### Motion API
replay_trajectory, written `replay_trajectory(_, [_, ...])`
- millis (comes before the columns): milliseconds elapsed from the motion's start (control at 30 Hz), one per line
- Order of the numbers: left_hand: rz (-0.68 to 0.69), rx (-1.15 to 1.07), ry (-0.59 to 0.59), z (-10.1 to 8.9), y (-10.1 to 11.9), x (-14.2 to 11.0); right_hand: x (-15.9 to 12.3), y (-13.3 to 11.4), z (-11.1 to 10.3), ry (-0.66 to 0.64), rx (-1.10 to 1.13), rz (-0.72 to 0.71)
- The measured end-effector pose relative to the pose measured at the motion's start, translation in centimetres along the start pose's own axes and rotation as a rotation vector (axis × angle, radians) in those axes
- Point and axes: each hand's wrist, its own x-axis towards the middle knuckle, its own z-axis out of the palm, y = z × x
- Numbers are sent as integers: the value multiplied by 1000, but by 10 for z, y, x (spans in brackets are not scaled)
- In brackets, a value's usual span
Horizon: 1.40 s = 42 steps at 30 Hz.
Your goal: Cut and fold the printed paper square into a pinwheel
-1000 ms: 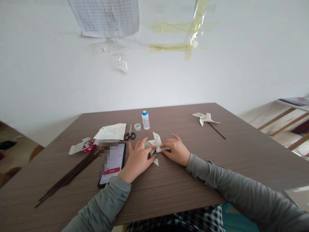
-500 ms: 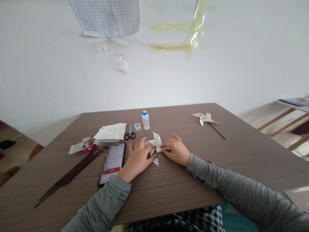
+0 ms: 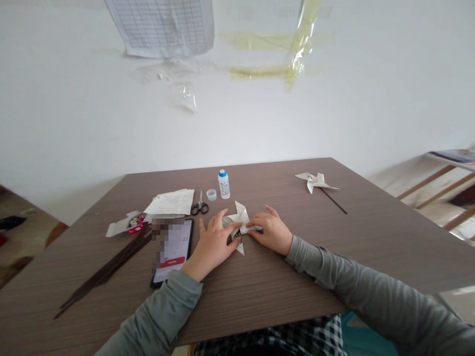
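Observation:
A paper pinwheel (image 3: 241, 215) made of printed paper lies on the table between my hands. My left hand (image 3: 214, 241) grips its left side between thumb and forefinger, the other fingers spread above the table. From the right, my right hand (image 3: 271, 230) pinches the pinwheel near its centre with thumb and forefinger. My fingers hide parts of the blades. Just beyond stand a white bottle with a blue top (image 3: 224, 184) and a small clear cap (image 3: 211, 195). Black-handled scissors (image 3: 200, 207) lie left of the cap.
Left of my hands are a phone (image 3: 172, 257), dark thin sticks (image 3: 107, 262), a stack of paper sheets (image 3: 169, 202) and an opened red-and-white box (image 3: 134, 223) with small items. At the back right, another pinwheel (image 3: 314, 181) lies on its stick (image 3: 335, 201). A wall (image 3: 260, 128) rises behind the table.

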Motion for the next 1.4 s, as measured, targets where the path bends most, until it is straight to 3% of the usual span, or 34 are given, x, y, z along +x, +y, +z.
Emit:
replay_trajectory(367, [3,59,-75,-9,3,0,-1,2,2,20,-11,-18])
replay_trajectory(900, [-25,12,5,-1,-3,2,-1,1,0,15,-5,-14])
replay_trajectory(1400, [-18,48,-26,-8,2,1,-1,1,0,-4,-5,6])
